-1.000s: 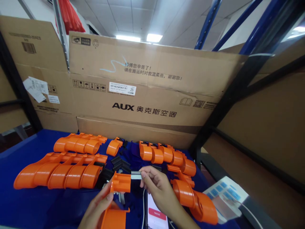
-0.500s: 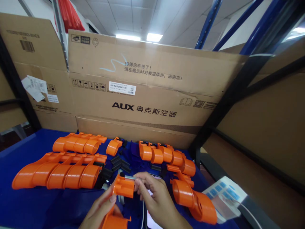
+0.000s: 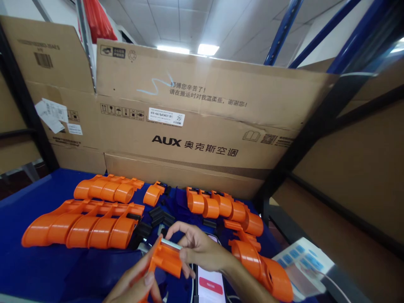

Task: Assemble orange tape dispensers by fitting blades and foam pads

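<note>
My left hand [image 3: 135,281] grips an orange plastic tape-dispenser body [image 3: 166,258] from below at the bottom centre. A small toothed metal blade [image 3: 171,244] sits along the body's top edge, and my right hand [image 3: 197,248] presses its fingertips on that blade. Under my right wrist lies a phone [image 3: 208,286] with a red button on its screen.
Rows of nested orange dispenser bodies lie at left [image 3: 82,229], rear left [image 3: 107,190], centre right [image 3: 221,206] and right [image 3: 261,269] on the blue table [image 3: 31,269]. Small black parts [image 3: 159,216] lie between them. Cardboard boxes [image 3: 195,126] wall the back. A calculator [image 3: 303,265] sits right.
My right hand brought the metal blade from beside the orange body onto its top edge and now presses on it. The orange body tilted and sank a little.
</note>
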Demonstrator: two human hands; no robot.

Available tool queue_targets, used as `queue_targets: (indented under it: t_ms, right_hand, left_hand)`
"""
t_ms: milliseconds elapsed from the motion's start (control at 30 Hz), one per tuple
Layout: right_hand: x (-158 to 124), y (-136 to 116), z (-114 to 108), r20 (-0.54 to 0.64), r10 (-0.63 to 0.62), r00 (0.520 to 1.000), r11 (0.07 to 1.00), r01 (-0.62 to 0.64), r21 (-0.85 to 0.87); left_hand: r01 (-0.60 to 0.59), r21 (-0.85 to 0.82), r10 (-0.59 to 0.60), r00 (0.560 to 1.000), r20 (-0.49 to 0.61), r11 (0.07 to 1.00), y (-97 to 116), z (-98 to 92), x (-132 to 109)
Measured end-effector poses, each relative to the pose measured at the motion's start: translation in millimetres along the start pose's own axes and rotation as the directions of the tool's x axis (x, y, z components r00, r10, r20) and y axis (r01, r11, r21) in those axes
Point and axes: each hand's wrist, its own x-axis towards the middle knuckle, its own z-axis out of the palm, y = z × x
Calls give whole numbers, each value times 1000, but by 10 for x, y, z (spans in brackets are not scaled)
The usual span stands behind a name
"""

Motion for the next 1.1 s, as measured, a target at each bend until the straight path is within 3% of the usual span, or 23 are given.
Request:
queue_targets:
  t_ms: [133,267,367,467,633,733,833,1000,1100]
  right_hand:
    - [150,-21,-80,-209,37,977,948,-100,-302]
    - [264,49,24,-397,55,916,794,-282,-539]
    - [321,99,173,-476,71,876,664,-398,-633]
    - [318,64,209,-505,34,862,598,-423,-681]
    - [55,-180,53,-502,-98,859,633,-336,-697]
    - [-191,-358,21,-425,-254,869,707,-133,-695]
    - [-370,-509,71,-307,-399,864,681,56,-730]
    - [-428,-656,216,-223,-328,918,531,-16,-847]
    - [-406,-681,255,-183,-297,937,513,-5,-858]
  left_hand:
    - [15,-73,-25,990,-141,997,138,9,-31]
    - [-104,-97,77,966,-248,990,232,23,-22]
    - [-183,-98,148,947,-286,978,221,49,-15]
    - [-241,-118,197,934,-300,963,199,75,-16]
    - [-286,-118,241,925,-294,951,230,139,-35]
    - [-337,-97,301,914,-273,936,260,202,-47]
    - [-347,-65,321,913,-250,936,254,264,-52]
    - [-307,-17,299,938,-176,952,147,332,-39]
    - [-309,-34,299,939,-167,951,88,326,-22]
